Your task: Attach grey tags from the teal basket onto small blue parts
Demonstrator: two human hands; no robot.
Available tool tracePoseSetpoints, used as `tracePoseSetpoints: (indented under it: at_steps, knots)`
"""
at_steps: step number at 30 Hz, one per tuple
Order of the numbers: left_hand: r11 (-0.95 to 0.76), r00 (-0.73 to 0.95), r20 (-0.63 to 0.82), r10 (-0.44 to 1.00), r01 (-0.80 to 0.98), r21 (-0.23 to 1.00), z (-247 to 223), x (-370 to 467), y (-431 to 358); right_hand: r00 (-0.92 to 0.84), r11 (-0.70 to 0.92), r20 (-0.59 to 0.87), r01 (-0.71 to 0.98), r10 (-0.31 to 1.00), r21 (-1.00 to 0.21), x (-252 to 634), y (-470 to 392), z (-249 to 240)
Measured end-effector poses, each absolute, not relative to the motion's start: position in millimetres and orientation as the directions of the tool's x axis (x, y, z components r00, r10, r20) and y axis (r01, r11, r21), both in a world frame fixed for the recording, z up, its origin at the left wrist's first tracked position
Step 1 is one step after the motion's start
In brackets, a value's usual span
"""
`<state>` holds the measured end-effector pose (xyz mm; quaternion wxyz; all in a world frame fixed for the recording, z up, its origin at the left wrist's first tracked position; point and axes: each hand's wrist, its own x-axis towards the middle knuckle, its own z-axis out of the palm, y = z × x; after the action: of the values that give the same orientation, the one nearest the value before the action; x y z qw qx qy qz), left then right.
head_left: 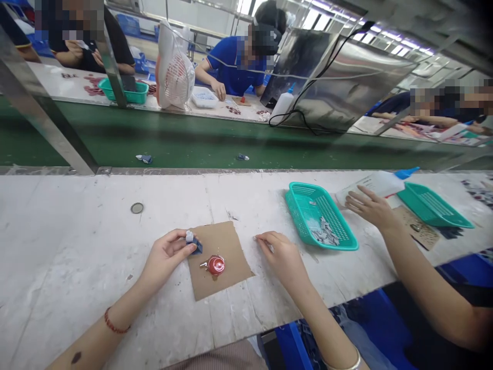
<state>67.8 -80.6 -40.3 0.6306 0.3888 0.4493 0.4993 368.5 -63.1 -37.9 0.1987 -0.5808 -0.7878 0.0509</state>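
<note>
My left hand (167, 257) pinches a small dark blue piece (196, 246) with a light grey top, over the upper left edge of a brown cardboard sheet (234, 257). On the cardboard lies a round, glossy red blob (216, 264) with a small silvery part at its left. My right hand (279, 254) is just right of the cardboard, thumb and index finger pinched on a tiny pale thing (255, 238) that I cannot make out. Farther right, a green basket (295, 210) holds several small grey pieces (325, 232).
A co-worker's hand (372, 205) touches a white bottle (379, 184) with a blue tip at the right, beside another green basket (435, 203). A bottle cap (136, 207) lies at the left. Beyond the table runs a green belt (185, 144) carrying two small pieces.
</note>
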Motion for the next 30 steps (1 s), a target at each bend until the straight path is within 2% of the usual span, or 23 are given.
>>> tracePoseSetpoints:
  at_steps: [8, 16, 25, 30]
  knots:
    - [0.235, 0.135, -0.202, 0.97, -0.317, 0.919, -41, 71, -83, -0.274, 0.346, 0.268, 0.897, 0.924, -0.275, 370, -57, -42]
    - [0.236, 0.145, -0.198, 0.969, -0.325, 0.916, -44, 70, -83, -0.302, 0.37, 0.24, 0.868, 0.923, -0.332, 369, -59, -41]
    - [0.229, 0.141, -0.193, 0.971, -0.304, 0.925, -43, 70, -82, -0.331, 0.359, 0.14, 0.833, 0.933, -0.421, 369, -55, -24]
    - [0.234, 0.149, -0.196, 0.969, -0.31, 0.922, -41, 70, -82, -0.339, 0.367, 0.144, 0.823, 0.93, -0.433, 368, -54, -23]
